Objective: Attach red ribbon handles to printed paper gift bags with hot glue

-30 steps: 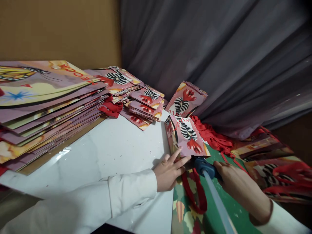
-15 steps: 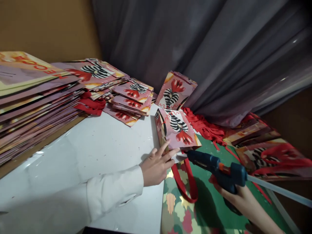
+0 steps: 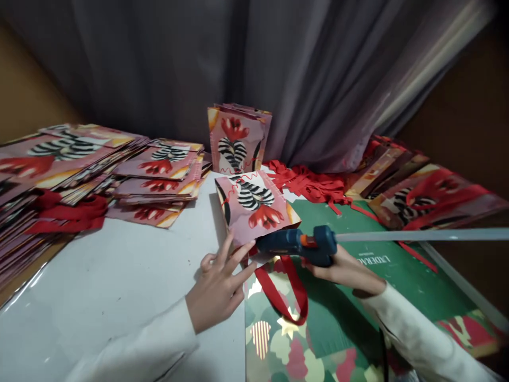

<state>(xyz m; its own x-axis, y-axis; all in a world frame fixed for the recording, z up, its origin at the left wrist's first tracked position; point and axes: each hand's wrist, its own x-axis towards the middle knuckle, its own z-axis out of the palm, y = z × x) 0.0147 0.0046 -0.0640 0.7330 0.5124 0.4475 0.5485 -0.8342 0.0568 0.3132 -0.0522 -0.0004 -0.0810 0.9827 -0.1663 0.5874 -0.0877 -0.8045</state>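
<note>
A pink paper bag [image 3: 262,199] printed with a red flower and zebra stripes lies flat, its mouth towards me. My left hand [image 3: 220,284] has its fingers spread, the fingertips on the bag's near edge. In my right hand [image 3: 338,268] is a blue glue gun [image 3: 296,241], its nozzle at the bag's opening beside my left fingertips. A long translucent glue stick [image 3: 417,235] sticks out of the gun's back. From the bag's mouth a red ribbon handle [image 3: 300,302] loops down over the green patterned board [image 3: 338,329]. The nozzle's tip is hidden at the bag's edge.
Stacks of flat printed bags [image 3: 159,170] stand at the left, with red ribbons [image 3: 75,212] before them. Upright bags [image 3: 238,138] lean against the grey curtain [image 3: 191,69]. A heap of red ribbon [image 3: 308,180] lies behind the board; more bags [image 3: 437,199] are at the right.
The view has turned and shifted, so everything sits further left. The glue gun now lies more level, its nozzle closer in at the bag's edge. My left hand stays at the bag.
</note>
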